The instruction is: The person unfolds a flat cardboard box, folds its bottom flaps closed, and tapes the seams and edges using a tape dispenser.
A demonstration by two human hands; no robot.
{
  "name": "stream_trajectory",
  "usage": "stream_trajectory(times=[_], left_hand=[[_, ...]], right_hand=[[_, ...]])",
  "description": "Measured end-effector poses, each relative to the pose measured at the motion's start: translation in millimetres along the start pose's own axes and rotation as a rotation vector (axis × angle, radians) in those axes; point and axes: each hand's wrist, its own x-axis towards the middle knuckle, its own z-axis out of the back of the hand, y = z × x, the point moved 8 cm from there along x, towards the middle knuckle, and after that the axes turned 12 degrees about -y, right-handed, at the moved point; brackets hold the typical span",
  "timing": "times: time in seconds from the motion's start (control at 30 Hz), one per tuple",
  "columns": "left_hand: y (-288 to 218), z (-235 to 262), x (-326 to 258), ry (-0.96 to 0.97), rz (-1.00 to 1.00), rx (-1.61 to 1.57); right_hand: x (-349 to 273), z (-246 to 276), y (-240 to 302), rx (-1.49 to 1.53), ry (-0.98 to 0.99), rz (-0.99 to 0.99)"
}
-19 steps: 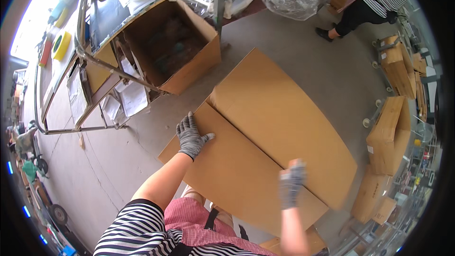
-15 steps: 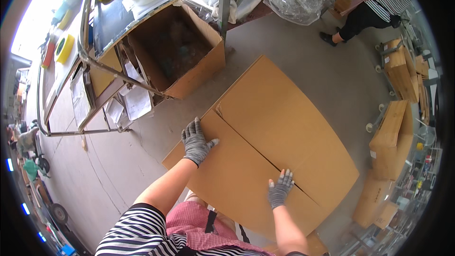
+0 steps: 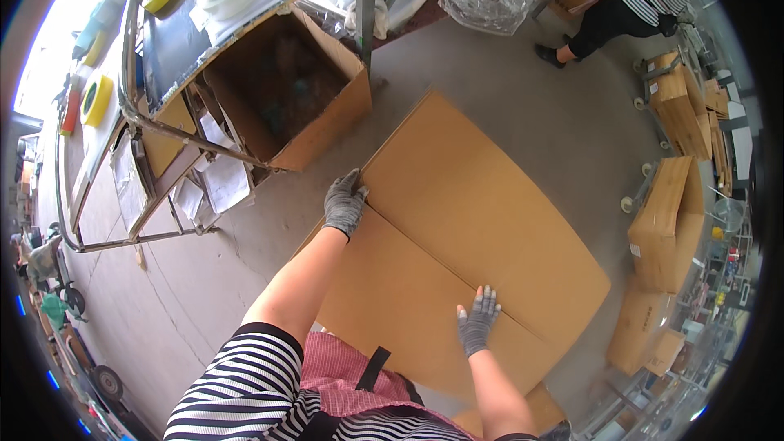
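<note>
to the right of the bench (image 3: 173,51) lies the large carton (image 3: 498,212), its two flaps meeting along a long seam (image 3: 433,256) that slants away from the bench. my left hand (image 3: 345,204), nearer the bench, touches the carton at the seam's bench-side end; i can't tell whether it's pinching. my right hand (image 3: 478,320), farther from the bench, presses flat by the seam, fingers slightly apart.

Open air above large carton's (image 3: 490,204) far panel; beyond its upper-left edge, open-topped box (image 3: 331,128) and metal rail (image 3: 159,126) obstruct; rightward, floor gap (image 3: 572,147), then standing carton (image 3: 652,233).
</note>
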Motion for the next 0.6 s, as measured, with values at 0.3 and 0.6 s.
stream_trajectory(times=[0.3, 0.6], left_hand=[[36, -45, 16, 0.047, 0.156, -0.766], [-34, 102, -93, -0.001, -0.298, 0.008]], right_hand=[[15, 16, 19, -0.055, -0.092, 0.189], [20, 39, 9, -0.047, -0.036, 0.114]])
